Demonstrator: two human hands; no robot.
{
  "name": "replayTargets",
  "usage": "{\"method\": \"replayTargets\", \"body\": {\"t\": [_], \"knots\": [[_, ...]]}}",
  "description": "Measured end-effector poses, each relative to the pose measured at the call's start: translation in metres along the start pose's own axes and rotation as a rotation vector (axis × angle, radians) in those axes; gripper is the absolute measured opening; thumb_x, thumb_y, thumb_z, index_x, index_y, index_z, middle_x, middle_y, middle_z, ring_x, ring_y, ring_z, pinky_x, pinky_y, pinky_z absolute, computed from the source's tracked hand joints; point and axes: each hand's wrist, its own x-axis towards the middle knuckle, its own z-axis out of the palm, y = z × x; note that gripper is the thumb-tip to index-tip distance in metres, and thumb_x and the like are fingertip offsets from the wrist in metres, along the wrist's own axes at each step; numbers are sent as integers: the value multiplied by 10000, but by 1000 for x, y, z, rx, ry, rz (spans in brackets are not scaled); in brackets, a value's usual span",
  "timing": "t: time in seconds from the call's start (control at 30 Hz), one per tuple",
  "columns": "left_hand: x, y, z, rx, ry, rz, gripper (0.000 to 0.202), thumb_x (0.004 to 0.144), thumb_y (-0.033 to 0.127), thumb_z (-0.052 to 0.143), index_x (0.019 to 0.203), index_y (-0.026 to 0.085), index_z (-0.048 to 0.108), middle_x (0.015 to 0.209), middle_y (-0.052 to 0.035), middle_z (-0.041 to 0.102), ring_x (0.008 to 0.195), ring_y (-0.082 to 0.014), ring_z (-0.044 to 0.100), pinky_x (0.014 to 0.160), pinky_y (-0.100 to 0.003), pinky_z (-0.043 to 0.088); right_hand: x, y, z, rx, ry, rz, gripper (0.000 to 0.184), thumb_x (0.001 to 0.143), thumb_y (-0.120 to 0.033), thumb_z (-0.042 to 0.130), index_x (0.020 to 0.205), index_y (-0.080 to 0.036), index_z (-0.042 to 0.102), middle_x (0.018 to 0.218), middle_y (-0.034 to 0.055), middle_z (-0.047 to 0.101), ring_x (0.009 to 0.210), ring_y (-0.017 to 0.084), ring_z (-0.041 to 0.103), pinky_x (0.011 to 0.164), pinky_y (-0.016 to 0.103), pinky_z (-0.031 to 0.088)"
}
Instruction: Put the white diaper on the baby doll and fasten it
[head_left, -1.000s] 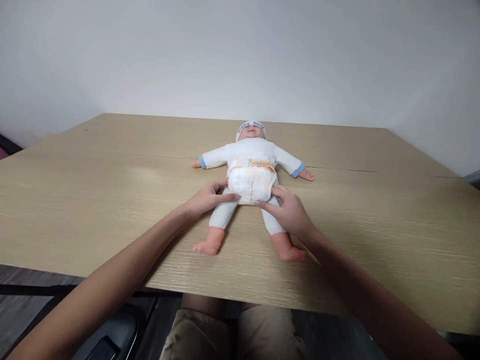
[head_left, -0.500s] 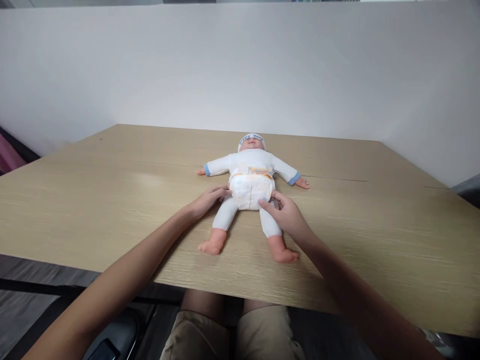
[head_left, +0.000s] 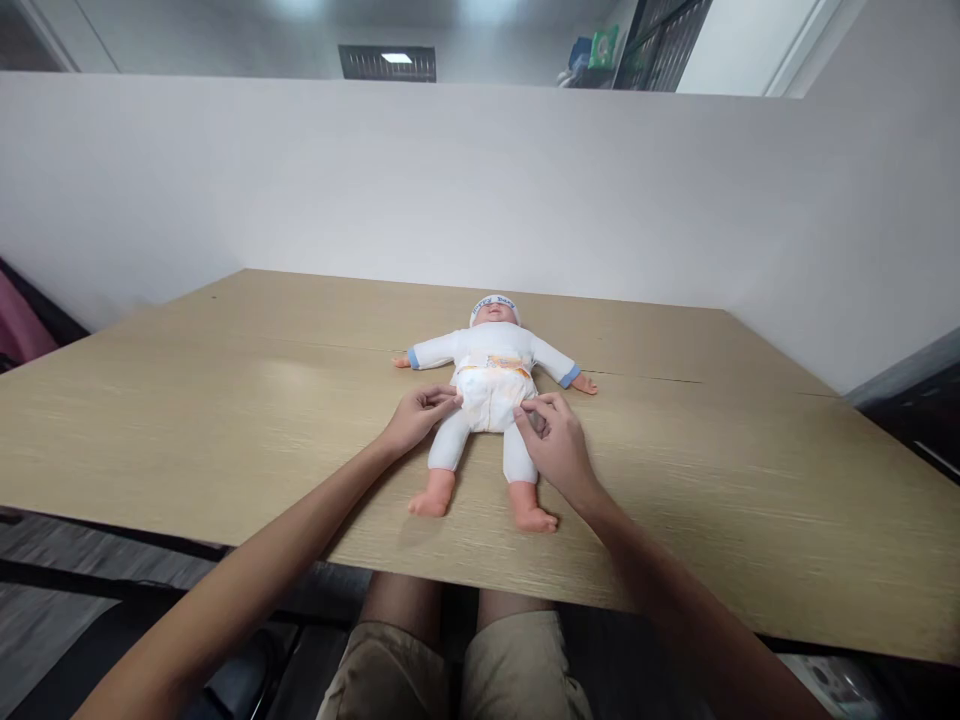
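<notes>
A baby doll (head_left: 495, 342) in a white suit with blue cuffs lies on its back, arms spread and feet toward me. Round its hips is a white diaper (head_left: 491, 398) with an orange-patterned waistband. My left hand (head_left: 421, 415) is closed at the diaper's left side, thumb and fingers pinching its edge near the leg opening. At the opposite leg opening, my right hand (head_left: 559, 440) pinches the diaper's edge between thumb and fingers. The fingertips partly cover the edges they hold.
The doll rests on a wooden table (head_left: 225, 420) with a seam running across it. A white partition wall (head_left: 375, 190) rises behind the table. My legs are under its near edge, and a dark object (head_left: 922, 410) stands past the right edge.
The view has tilted up, showing more above the partition. My right hand has shifted inward along the diaper's leg edge. The doll's legs lie closer together.
</notes>
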Motion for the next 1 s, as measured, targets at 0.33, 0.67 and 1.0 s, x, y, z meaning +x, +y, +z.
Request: {"method": "replayTargets", "body": {"t": [0.33, 0.67, 1.0], "knots": [[39, -8, -41, 539, 334, 237, 415, 1032, 552, 670, 1225, 186, 696, 1336, -193, 742, 1281, -368, 616, 1169, -514, 422, 45, 68, -20, -254, 237, -77, 338, 1052, -469, 553, 1201, -194, 683, 1141, 152, 735, 1059, 318, 644, 1041, 485, 506], [120, -18, -37, 1209, 347, 199, 535, 957, 399, 725, 1412, 127, 653, 1463, -252, 694, 1377, -456, 535, 1152, -539, 350, 123, 105, 10, -675, 26, -37, 524, 977, -341, 629, 1428, -77, 664, 1324, 263, 742, 1242, 412, 601, 1116, 508, 399], [94, 1, -23, 1189, 412, 126, 403, 977, 483, 715, 1223, 164, 720, 1125, -195, 809, 1120, -395, 715, 964, -434, 486, 108, 57, 13, -473, 153, 191, 392, 951, -322, 605, 1281, -165, 746, 1178, 173, 813, 972, 312, 682, 821, 356, 439]]}}
